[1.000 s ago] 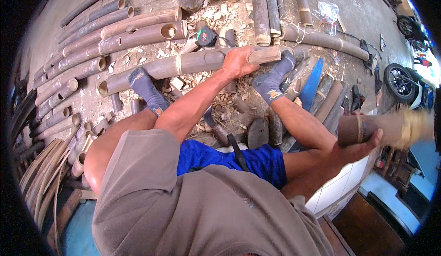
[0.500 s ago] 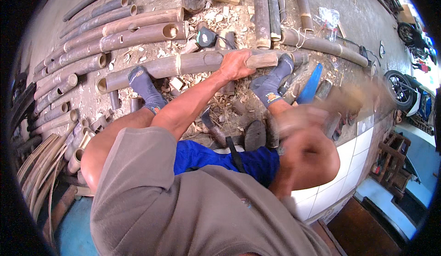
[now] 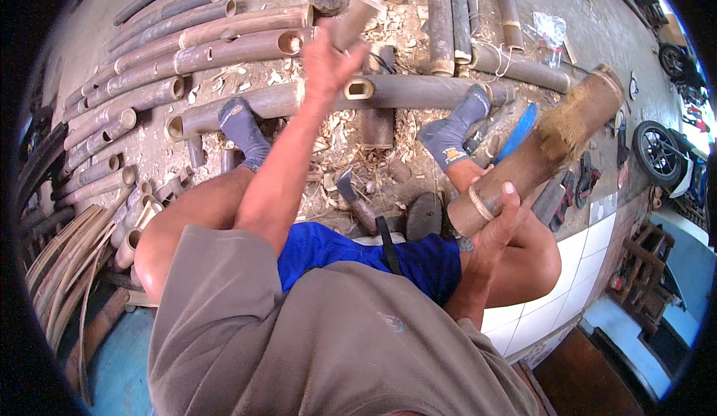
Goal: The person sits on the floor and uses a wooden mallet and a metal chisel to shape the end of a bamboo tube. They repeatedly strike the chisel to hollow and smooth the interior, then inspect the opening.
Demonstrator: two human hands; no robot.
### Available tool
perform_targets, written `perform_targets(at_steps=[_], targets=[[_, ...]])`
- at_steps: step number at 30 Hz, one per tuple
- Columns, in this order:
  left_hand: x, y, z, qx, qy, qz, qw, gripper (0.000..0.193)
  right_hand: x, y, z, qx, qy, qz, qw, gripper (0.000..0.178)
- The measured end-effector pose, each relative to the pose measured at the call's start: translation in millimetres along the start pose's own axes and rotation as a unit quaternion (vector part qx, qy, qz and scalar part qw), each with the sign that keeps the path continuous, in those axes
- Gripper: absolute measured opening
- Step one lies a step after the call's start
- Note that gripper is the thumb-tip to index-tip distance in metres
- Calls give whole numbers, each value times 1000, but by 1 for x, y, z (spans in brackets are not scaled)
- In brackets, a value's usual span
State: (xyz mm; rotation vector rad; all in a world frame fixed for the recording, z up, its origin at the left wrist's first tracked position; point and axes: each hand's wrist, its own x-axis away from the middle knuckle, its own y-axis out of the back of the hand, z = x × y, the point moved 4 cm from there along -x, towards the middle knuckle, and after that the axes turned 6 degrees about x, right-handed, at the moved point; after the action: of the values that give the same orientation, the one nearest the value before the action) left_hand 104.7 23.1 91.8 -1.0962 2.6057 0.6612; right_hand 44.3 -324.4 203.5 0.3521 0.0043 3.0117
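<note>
Two grips, both occupied

In the head view, I see my left hand (image 3: 325, 72) grasping a blurred peg (image 3: 357, 20). My right hand (image 3: 502, 220) is closed around the near end of the tube (image 3: 515, 171), perhaps to leave its frayed patch (image 3: 565, 126) free. The slotted pole (image 3: 418, 92) crosses the floor (image 3: 590, 13), apart from the edge by the tiles (image 3: 575, 267); both feet (image 3: 243, 126) probably steady it.

You wear a grey-brown shirt (image 3: 328, 341) with one small mark (image 3: 390, 321) on its front; its left sleeve (image 3: 224, 267) is short and loose. Past the shirt's hem: bright blue shorts (image 3: 340, 255), narrow black strap (image 3: 388, 244) over them. Farthest from the shirt: slate-grey socks (image 3: 243, 131), the right marked yellow-orange.
</note>
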Motion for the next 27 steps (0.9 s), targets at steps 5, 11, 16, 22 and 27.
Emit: perform_targets(at_steps=[5,11,16,22,27], targets=[[78,-92,-19,79,-83,236,965,56,8,1,-17,-11,-74,15,997,61],[78,-116,-10,65,-43,278,957,49,15,7,-9,64,-10,33,997,61],[76,-116,-2,67,-34,263,962,47,13,4,-4,57,-7,29,998,62],[72,-108,-1,97,-22,260,960,45,-4,64,-61,-70,-60,19,996,62],[75,-110,4,107,-71,249,960,45,12,-25,-67,436,130,38,890,69]])
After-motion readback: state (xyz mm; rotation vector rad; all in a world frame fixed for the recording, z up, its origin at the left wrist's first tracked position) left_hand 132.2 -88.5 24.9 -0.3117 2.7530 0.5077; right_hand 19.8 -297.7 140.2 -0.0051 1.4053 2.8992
